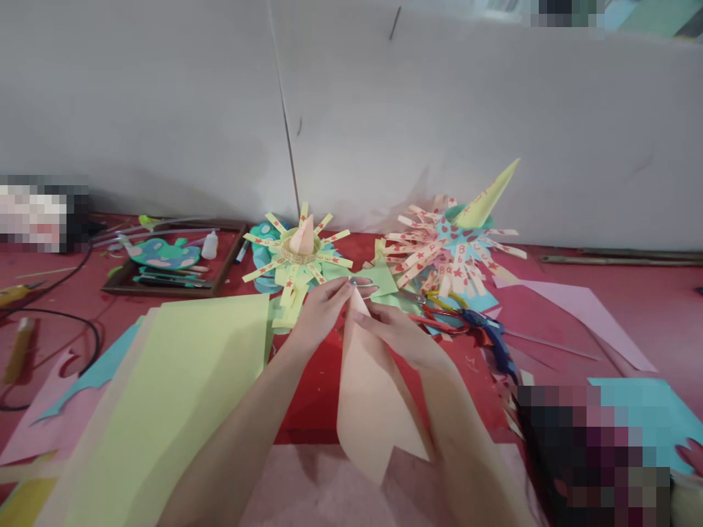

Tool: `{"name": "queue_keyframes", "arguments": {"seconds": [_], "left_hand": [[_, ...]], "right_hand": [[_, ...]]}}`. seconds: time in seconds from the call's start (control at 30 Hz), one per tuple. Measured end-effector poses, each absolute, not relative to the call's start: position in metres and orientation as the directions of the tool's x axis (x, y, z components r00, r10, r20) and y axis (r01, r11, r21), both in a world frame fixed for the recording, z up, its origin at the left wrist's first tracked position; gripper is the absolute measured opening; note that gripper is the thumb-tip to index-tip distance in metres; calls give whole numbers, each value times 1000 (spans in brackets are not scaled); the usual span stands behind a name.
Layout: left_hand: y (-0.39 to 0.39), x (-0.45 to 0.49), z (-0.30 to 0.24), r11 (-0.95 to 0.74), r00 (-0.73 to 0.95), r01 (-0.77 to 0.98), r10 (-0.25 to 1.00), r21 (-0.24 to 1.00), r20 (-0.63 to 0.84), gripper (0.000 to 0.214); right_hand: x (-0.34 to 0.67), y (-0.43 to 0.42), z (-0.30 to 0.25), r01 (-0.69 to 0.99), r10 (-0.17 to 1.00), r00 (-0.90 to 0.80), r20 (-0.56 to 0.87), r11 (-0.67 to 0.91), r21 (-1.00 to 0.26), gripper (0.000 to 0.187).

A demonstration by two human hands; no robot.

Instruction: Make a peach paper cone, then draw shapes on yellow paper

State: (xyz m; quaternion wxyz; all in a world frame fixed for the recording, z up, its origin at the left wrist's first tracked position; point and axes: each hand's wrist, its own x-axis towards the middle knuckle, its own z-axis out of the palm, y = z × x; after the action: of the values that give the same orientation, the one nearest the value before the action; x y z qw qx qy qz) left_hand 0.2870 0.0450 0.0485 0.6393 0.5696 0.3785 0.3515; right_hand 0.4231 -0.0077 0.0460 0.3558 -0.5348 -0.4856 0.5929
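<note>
A pale pink paper cone [367, 395] hangs between my two hands, its narrow tip upward and its wide, uneven edge toward me. My left hand [328, 304] pinches the tip from the left. On the other side, the fingers of my right hand [398, 329] are closed on the paper just below the tip. Behind my hands stands a yellow paper craft [296, 256] with star-printed strips and a small pink cone. To its right is a larger craft [458, 241] with pink strips, a blue patterned body and a tall yellow cone.
Yellow paper sheets [209, 359] lie at left. A dark-framed tray [170, 285] holds a white bottle [209, 245] and a patterned cutout [165, 254]. Scissors [425, 298] and a blue glue gun [488, 329] lie right of my hands. A blue sheet [637, 410] is far right; a grey wall [220, 110] stands behind.
</note>
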Motion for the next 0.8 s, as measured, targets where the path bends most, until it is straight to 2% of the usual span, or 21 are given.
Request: {"name": "queue_keyframes", "arguments": {"seconds": [0.13, 0.27, 0.37, 0.47, 0.63, 0.8], "left_hand": [[47, 287, 44, 102, 409, -28, 909, 994, -82, 33], [49, 285, 42, 45, 423, 47, 904, 998, -61, 33], [50, 284, 42, 62, 465, 59, 882, 996, -82, 36], [50, 284, 46, 138, 526, 81, 836, 987, -160, 40], [49, 279, 43, 256, 507, 242, 789, 936, -347, 47], [41, 271, 18, 316, 535, 261, 739, 912, -409, 42]], "right_hand": [[421, -7, 43, 118, 932, -164, -322, -306, -945, 34], [420, -6, 41, 24, 905, -209, -371, -374, -927, 34], [422, -4, 40, -22, 887, -223, -403, -418, -908, 32], [424, -2, 37, -59, 901, -187, -392, -409, -911, 29], [429, 0, 24, -158, 910, -94, -403, -413, -897, 28], [427, -4, 4, -175, 910, 25, -414, -404, -898, 31]]}}
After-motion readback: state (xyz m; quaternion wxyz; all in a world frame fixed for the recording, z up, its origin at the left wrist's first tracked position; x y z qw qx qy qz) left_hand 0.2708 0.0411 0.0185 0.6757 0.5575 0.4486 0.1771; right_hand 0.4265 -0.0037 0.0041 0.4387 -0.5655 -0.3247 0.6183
